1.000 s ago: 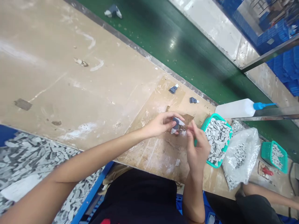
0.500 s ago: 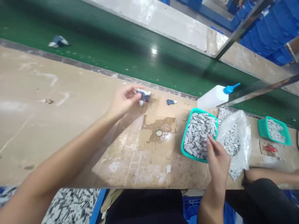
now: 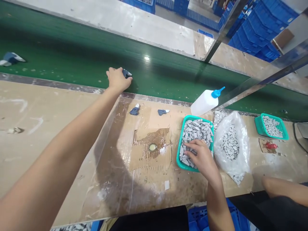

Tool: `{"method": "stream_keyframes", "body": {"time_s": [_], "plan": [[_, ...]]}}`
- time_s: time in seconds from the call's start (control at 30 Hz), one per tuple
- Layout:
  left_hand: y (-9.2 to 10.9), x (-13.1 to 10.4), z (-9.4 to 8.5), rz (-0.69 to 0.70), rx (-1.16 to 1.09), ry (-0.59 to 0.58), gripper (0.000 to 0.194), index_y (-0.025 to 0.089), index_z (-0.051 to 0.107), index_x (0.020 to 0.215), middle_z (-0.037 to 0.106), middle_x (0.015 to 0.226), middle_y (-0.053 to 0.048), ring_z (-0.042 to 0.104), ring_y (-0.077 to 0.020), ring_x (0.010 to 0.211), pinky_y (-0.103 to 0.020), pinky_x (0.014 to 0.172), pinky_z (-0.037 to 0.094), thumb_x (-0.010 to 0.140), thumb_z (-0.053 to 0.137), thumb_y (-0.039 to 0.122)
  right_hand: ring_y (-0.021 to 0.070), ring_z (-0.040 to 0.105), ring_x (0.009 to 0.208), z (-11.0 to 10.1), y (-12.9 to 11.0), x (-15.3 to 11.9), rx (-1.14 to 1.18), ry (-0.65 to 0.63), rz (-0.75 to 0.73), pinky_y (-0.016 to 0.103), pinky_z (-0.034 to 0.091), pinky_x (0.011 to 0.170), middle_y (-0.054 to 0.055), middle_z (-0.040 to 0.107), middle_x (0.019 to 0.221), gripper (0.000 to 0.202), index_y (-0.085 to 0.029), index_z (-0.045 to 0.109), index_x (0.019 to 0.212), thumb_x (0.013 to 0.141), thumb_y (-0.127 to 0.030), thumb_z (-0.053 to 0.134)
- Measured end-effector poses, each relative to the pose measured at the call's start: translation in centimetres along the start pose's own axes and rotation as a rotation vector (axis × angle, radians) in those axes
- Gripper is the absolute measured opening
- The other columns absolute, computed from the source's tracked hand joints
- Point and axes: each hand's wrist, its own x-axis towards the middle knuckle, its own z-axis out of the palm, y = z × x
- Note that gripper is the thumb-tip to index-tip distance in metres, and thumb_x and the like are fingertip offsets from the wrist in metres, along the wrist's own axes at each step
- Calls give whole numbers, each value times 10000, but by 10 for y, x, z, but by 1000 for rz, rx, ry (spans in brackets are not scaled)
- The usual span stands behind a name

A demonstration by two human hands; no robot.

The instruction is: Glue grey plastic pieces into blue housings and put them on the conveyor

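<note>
Over the green belt (image 3: 163,77) my left hand (image 3: 117,80) is closed around a small dark-blue and white plastic part (image 3: 126,73). My right hand (image 3: 202,157) reaches into a teal basket (image 3: 179,154) full of small grey plastic pieces (image 3: 196,128). Its fingers are apart, and the tips touch the pieces. On the bench, a dark-blue and white part (image 3: 134,109) lies below my left hand, with a similar part (image 3: 163,112) to its right. Nearer me is a wet cardboard patch (image 3: 141,154) bearing a small round cap (image 3: 152,147).
A white squeeze bottle (image 3: 204,102) with a blue nozzle stands behind the basket. Right of it are a plastic bag (image 3: 243,150) of grey pieces and another teal basket (image 3: 258,123). A co-worker's arm (image 3: 286,189) rests at right. Another part (image 3: 11,59) lies on the belt, far left.
My left hand has moved from the bench onto the belt. A blue and white part now shows on the bench near where that hand was. My right hand's fingers have spread within the basket.
</note>
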Motion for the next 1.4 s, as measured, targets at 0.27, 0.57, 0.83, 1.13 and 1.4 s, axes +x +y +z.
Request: {"method": "stream_keyframes", "body": {"time_s": [0.27, 0.57, 0.83, 1.13, 1.4], "plan": [[-4, -106, 1, -6, 170, -153, 565, 33, 574, 1302, 646, 1065, -196, 592, -345, 1062, -401, 944, 446, 929, 506, 452, 224, 667, 986, -4, 3, -8, 351, 135, 45, 383, 523, 891, 48, 748, 1011, 138, -260, 766, 985, 878, -282, 681], [-28, -135, 38, 272, -59, -53, 347, 126, 690, 1167, 610, 1048, -142, 575, -307, 1066, -414, 973, 452, 864, 592, 265, 184, 737, 686, 7, -29, -35, 1317, -22, 265, 262, 589, 527, 29, 742, 928, 190, -263, 727, 1000, 857, -387, 714], [-36, -160, 36, 74, -782, -84, 218, 150, 678, 913, 639, 955, -61, 640, -225, 937, -391, 933, 521, 701, 722, 167, 154, 723, 751, 43, -77, -34, 1434, -255, 348, 220, 586, 655, 2, 714, 769, 299, -241, 765, 985, 714, -329, 855], [-42, -203, 26, -381, -1646, -424, 123, 127, 690, 901, 735, 946, -71, 722, -173, 943, -269, 982, 544, 786, 715, 92, 189, 710, 831, 69, -80, -23, 1193, -17, 364, 316, 580, 780, 51, 757, 904, 361, -215, 749, 1006, 692, -363, 849], [-51, -209, 26, -470, -1695, -483, 154, 166, 717, 926, 753, 927, -49, 731, -146, 832, -223, 825, 598, 797, 699, 82, 199, 664, 1073, 91, -70, -20, 393, 204, -108, 376, 534, 938, 80, 721, 1136, 266, -244, 714, 1161, 979, -300, 529]]}}
